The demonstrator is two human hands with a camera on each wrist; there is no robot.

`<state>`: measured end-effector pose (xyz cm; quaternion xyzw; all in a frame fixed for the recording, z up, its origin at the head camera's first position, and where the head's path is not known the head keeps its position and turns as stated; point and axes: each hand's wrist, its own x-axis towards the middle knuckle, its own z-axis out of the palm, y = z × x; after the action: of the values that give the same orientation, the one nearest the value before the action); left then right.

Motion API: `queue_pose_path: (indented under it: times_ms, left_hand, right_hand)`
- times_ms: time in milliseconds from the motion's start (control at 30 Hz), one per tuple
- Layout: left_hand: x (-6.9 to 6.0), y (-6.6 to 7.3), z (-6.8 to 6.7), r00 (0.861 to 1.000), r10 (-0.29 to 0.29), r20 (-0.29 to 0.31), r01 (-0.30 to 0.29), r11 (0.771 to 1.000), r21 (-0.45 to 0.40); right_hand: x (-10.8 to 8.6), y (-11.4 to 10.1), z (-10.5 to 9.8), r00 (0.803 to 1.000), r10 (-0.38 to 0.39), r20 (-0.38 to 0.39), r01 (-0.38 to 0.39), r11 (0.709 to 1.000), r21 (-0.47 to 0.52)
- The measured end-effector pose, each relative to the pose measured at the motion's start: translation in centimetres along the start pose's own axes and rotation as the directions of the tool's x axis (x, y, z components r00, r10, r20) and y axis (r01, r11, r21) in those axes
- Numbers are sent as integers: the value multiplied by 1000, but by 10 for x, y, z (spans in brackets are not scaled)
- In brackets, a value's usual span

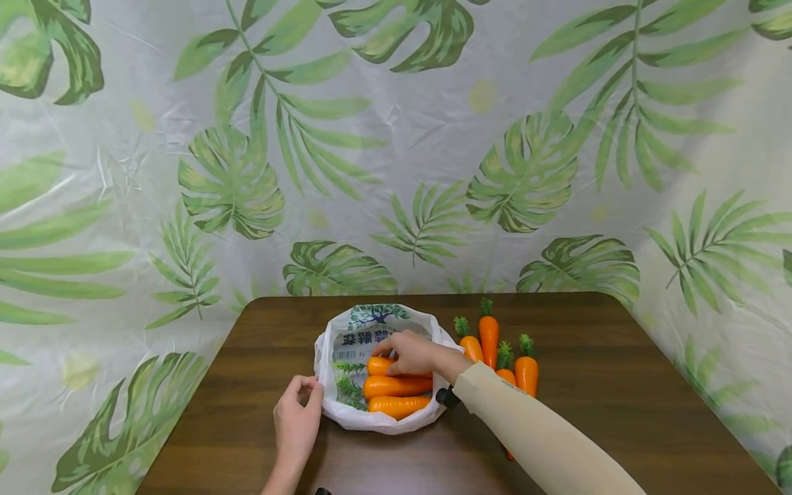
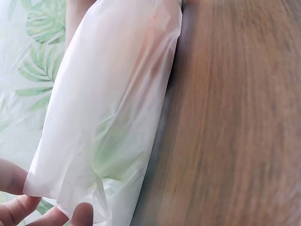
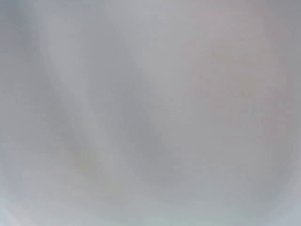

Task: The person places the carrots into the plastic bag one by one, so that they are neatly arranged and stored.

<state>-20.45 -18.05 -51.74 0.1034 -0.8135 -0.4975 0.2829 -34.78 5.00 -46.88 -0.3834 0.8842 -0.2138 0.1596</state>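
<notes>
A white plastic bag (image 1: 396,424) lies on the table with its mouth rolled wide, a tree print and dark lettering showing inside. My left hand (image 1: 298,412) pinches its left rim; in the left wrist view, fingertips (image 2: 82,214) lie on both sides of the thin plastic. Inside the bag, my right hand (image 1: 411,353) holds a carrot (image 1: 379,365) at the top of a row. Below it lie a second carrot (image 1: 396,386) and a third carrot (image 1: 399,407), green tops pointing left. The right wrist view is only a grey blur.
Right of the bag, on the dark wooden table (image 1: 588,385), lie several more carrots (image 1: 489,337), partly hidden by the right forearm. An orange tip (image 1: 510,455) shows below that sleeve. Behind the table hangs a leaf-patterned sheet (image 1: 427,151).
</notes>
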Motion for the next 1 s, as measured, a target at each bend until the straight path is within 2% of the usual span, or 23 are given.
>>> queue_pose_path:
  times_ms: [233,467,633,1000]
  left_hand:
    - [-1,2,0,1000,-3,9,3,1000,14]
    - [-2,3,-1,1000,6,8,-6,1000,11]
    - [-2,3,0,1000,13,2,-13,1000,13]
    - [-3,3,-1,1000,16,10,-16,1000,5]
  right_hand:
    - [-7,-9,-11,999,11,-48,-9,998,56]
    - [-20,-24,-28,992,-2,-123,7,999,46]
    - [-32,-31,-38,978,-15,-208,26,998,48]
    - [-69,-41,-64,939,33,-343,8,993,119]
